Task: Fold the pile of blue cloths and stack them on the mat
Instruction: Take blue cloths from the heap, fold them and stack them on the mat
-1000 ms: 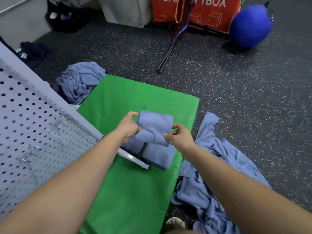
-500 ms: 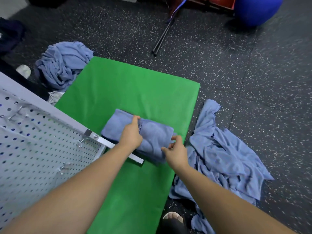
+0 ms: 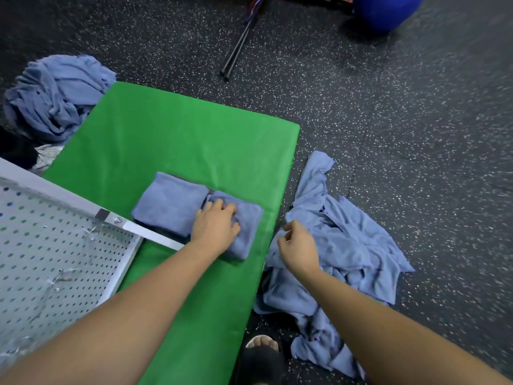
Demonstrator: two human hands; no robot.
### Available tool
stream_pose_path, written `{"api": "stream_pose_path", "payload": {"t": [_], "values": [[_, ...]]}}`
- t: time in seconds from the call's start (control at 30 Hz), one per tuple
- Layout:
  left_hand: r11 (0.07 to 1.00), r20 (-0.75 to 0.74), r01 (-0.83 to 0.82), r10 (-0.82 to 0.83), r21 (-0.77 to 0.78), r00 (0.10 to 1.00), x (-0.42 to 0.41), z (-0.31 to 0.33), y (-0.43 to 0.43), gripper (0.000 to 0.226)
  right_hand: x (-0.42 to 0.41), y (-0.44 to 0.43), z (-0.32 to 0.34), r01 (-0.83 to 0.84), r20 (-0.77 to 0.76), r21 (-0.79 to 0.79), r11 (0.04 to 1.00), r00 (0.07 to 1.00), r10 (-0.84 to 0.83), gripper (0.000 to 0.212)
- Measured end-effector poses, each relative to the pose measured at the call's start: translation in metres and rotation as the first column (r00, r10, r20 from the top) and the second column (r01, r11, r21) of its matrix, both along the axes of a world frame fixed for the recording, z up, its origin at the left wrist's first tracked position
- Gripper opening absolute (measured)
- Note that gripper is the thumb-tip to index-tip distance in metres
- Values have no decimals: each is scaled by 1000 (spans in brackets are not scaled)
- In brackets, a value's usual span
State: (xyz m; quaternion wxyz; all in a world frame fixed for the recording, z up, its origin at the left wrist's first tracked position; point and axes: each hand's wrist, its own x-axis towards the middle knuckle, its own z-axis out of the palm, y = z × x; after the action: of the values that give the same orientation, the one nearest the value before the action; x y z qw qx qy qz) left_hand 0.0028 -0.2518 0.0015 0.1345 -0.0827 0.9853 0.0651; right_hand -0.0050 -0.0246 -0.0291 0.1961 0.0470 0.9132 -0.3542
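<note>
The folded cloth [image 3: 247,229] is lying on the green mat [image 3: 166,140], touching a second folded cloth [image 3: 169,204]. The left hand [image 3: 215,225] is pressing it flat, seemingly not gripping. The right hand [image 3: 298,245] is hovering, loosely curled and holding nothing, over the loose pile [image 3: 347,240]. A firm, even press is squaring the edges for stacking.

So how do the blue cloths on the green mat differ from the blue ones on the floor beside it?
The folded cloths lie as neat flat rectangles on the green mat; the loose heap sprawls crumpled on the speckled floor. The left hand presses on the folded cloths, while the right hand is over the loose heap, apparently holding nothing. Both look like the same blue fabric.
</note>
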Motion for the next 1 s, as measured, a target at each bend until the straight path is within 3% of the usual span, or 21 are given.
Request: {"api": "stream_pose_path", "payload": {"t": [0.17,0.33,0.47,0.57,0.63,0.73,0.83,1.0], "values": [[990,-179,66,-43,123,983,-5,-5,40,20,-11,83,-32,-58,-29,272,960,997,68,26],[973,-149,146,-120,179,982,1,-26,81,20,-13,149,-52,-159,54,527,835,987,154,46],[967,-88,176,-162,184,983,9,-42,111,19,-13,158,-58,-163,118,394,905,985,127,43],[959,-7,140,-143,247,990,9,-47,125,20,-17,137,-56,-27,258,144,989,966,-11,44],[946,44,92,-111,312,993,8,-48,131,21,-18,125,-60,73,300,67,995,950,-90,46],[919,93,23,-65,395,994,7,-43,136,21,-20,118,-72,97,235,119,988,964,-123,31],[874,108,-41,-13,484,994,3,-35,138,20,-23,110,-61,104,131,105,989,984,-118,32],[761,50,-81,63,643,997,-16,-2,138,25,-31,113,5,-40,12,-10,999,999,40,27]]}}
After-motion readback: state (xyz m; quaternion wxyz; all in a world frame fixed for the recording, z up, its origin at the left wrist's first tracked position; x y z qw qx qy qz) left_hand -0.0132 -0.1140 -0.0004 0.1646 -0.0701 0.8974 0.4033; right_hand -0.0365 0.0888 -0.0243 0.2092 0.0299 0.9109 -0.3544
